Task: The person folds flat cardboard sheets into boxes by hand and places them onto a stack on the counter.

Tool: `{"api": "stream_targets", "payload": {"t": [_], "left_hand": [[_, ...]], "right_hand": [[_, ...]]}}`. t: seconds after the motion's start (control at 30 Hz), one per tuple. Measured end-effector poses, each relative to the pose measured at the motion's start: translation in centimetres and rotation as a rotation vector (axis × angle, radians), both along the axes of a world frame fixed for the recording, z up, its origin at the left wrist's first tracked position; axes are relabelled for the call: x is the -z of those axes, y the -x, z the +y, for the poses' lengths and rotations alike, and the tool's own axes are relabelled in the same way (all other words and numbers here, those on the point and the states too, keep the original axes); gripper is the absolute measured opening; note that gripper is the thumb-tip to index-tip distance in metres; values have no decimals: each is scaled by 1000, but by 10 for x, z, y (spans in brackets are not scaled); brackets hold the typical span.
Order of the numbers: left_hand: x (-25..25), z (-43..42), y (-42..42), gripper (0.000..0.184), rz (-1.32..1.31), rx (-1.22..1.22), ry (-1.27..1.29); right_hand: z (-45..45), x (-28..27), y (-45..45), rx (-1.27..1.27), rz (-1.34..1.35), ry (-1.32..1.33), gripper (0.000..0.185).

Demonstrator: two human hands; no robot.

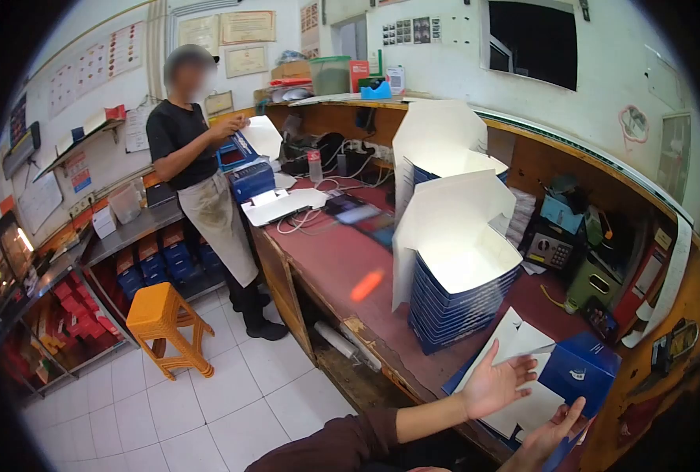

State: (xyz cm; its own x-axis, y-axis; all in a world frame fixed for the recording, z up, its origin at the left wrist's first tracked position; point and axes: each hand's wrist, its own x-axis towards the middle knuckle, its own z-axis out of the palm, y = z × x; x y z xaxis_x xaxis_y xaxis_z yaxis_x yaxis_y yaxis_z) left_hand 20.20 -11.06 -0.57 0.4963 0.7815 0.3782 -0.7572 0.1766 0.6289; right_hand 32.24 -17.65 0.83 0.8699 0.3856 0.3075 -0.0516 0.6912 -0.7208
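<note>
A partly folded blue and white cardboard box (582,368) lies at the near right end of the table, its white inner panels facing up. My right hand (553,434) grips its near edge, with the thumb against the blue side. Over the white panels, my left hand (498,385) is spread with the palm showing and the fingers apart; whether it touches the cardboard I cannot tell. Just beyond stands a tall nested stack of blue boxes (462,303) with white lids raised. A second stack (444,141) rises behind it.
Across the table (326,271), a person in an apron (220,220) handles another blue box (236,153). A blurred orange object (367,285) shows near the table edge. A yellow stool (165,315) stands on the tiles. A safe (548,250) and a green container (594,287) sit at right.
</note>
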Motion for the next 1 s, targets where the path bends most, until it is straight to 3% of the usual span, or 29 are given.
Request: {"api": "stream_targets", "payload": {"t": [0.07, 0.13, 0.2, 0.3, 0.37, 0.4, 0.47, 0.5, 0.57, 0.6, 0.63, 0.67, 0.7, 0.73, 0.77, 0.8, 0.87, 0.9, 0.93, 1.0], "left_hand": [[-5, 8, 9, 27, 35, 152, 133], [-3, 2, 15, 14, 446, -191, -51], [-16, -5, 21, 22, 521, -636, -321], [-24, -23, 6, 29, 292, -359, 217], [-38, -23, 5, 31, 243, -297, 312], [-39, -18, 10, 31, 239, -286, 309], [-40, -8, 24, 32, 610, -11, -11], [-42, -9, 34, 32, 610, -11, -14], [-57, -19, 52, 37, 1091, -536, -791], [-68, -20, 57, 24, 1132, -730, -834], [-72, -15, 54, 24, 1135, -731, -828], [-74, -10, 48, 39, 1031, -819, -844], [-81, -4, 48, 53, 1081, -679, -809], [-87, 1, 48, 68, 1135, -544, -771], [-74, 14, 46, 50, 969, -367, -581], [-54, 28, 45, 52, 832, -458, -667], [-47, 36, 51, 55, 696, -559, -757], [-54, 31, 56, 57, 523, -345, -302], [-60, 25, 61, 60, 331, -123, 147], [-70, 16, 78, 59, 242, -212, 18]], "right_hand": [[-1, -28, 32, -49, 46, -13, 17], [-4, -35, 40, -159, 100, 21, 26], [0, -26, 38, -187, 34, 15, 29], [14, -5, 46, -287, 126, -166, 35], [15, -9, 55, -448, 148, -280, 41], [15, -11, 52, -365, 113, -250, 39], [13, -15, 42, -273, 35, -132, 35], [10, -20, 35, -257, -8, -43, 33], [11, -36, 22, -255, -66, 11, 27], [11, -45, 18, -312, -269, 169, 23], [12, -44, 14, -368, -416, 297, 24], [12, -44, 11, -415, -583, 417, 26], [12, -43, 7, -455, -758, 516, 28], [12, -51, 14, -351, -1006, 399, 31], [14, -60, 21, -238, -1246, 264, 34], [11, -75, 32, -244, -1250, 251, 34], [7, -104, 52, -89, -1589, 654, 27], [12, -107, 54, -94, -1591, 645, 27], [16, -109, 56, -47, -1778, 635, 22], [28, -121, 60, -36, -2007, 498, 14]]}}
